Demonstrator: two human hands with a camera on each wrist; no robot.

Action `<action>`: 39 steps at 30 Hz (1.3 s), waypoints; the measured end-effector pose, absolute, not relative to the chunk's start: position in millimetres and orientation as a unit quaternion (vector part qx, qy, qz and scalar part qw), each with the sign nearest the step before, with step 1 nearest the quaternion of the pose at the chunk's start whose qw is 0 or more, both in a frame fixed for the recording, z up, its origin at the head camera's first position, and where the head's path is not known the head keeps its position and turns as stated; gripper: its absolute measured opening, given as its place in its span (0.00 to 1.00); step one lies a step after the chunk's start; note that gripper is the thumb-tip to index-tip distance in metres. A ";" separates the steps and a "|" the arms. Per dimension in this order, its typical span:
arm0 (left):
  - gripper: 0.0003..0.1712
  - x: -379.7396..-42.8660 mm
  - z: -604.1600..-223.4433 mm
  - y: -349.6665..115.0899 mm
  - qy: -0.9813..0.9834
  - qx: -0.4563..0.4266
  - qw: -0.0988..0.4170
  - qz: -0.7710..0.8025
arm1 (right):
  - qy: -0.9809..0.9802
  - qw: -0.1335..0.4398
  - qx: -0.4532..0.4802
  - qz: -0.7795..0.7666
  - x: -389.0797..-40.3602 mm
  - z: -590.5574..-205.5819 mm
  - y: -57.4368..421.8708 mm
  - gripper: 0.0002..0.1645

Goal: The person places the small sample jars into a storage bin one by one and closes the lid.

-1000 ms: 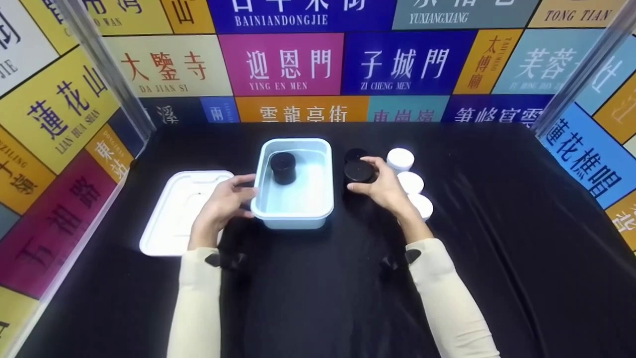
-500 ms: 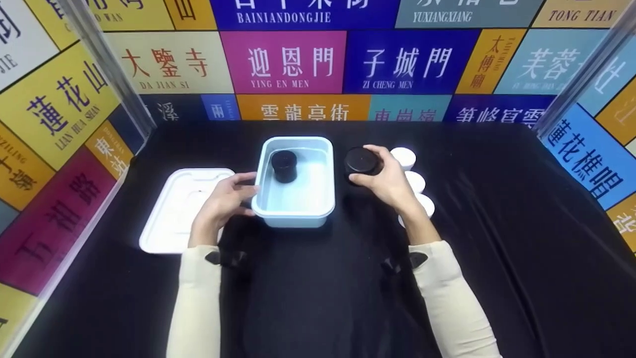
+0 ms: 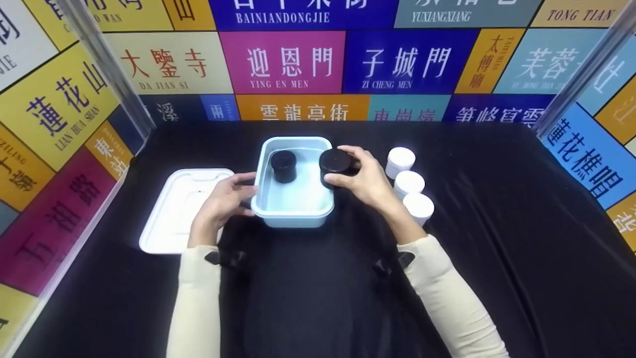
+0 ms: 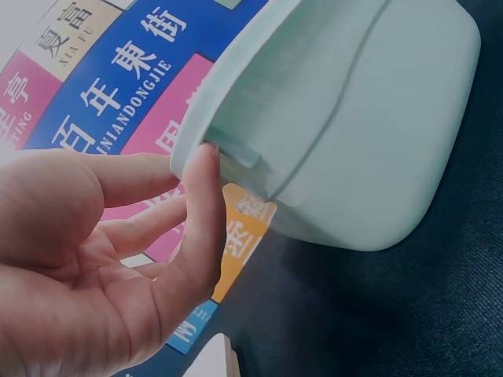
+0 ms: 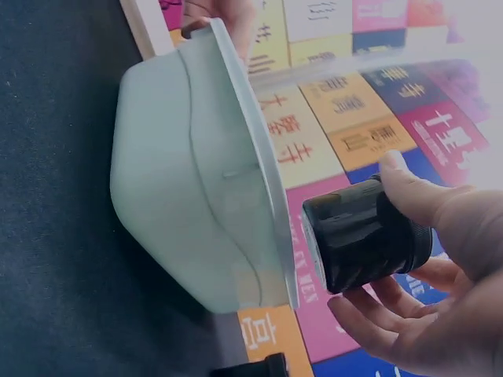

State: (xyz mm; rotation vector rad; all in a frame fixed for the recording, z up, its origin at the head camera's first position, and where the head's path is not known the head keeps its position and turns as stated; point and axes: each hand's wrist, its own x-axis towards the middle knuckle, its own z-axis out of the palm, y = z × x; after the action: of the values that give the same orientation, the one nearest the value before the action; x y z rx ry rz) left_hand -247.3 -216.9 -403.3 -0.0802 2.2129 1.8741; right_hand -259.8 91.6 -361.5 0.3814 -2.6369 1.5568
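Observation:
A pale blue-green plastic tub (image 3: pixel 293 221) stands on the black cloth, with one black jar (image 3: pixel 283 166) upright inside it. My left hand (image 3: pixel 224 206) pinches the tub's left rim between thumb and forefinger, which the left wrist view shows closely (image 4: pixel 118 243). A second black screw-top jar (image 3: pixel 336 161) is in my right hand (image 3: pixel 368 179), gripped from its right side by thumb and fingers. It overlaps the tub's right rim in the head view. The right wrist view shows this held jar (image 5: pixel 361 236) raised beside the rim, its base facing the tub.
Several white jars (image 3: pixel 418 206) stand in a row right of my right hand. A white lid (image 3: pixel 166 219) lies flat left of the tub. Part of another black object (image 5: pixel 251 367) shows at the bottom of the right wrist view. Printed panels (image 3: pixel 283 62) wall the back and sides.
My right hand has lifted the black jar and carried it left, from beside the white jars to the tub's right rim. The left hand has stayed at the left rim.

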 end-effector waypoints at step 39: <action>0.31 -249.8 -407.3 -218.4 0.754 -0.033 0.111 0.647 | -0.927 -0.115 0.236 0.266 -303.5 -335.1 8.0 0.42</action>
State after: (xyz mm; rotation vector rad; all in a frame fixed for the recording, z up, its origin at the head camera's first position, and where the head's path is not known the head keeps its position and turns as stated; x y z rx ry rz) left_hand -249.8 -218.4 -407.3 -0.0975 2.2127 1.9001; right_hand -303.5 8.0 -335.1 0.8023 -3.1483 0.9031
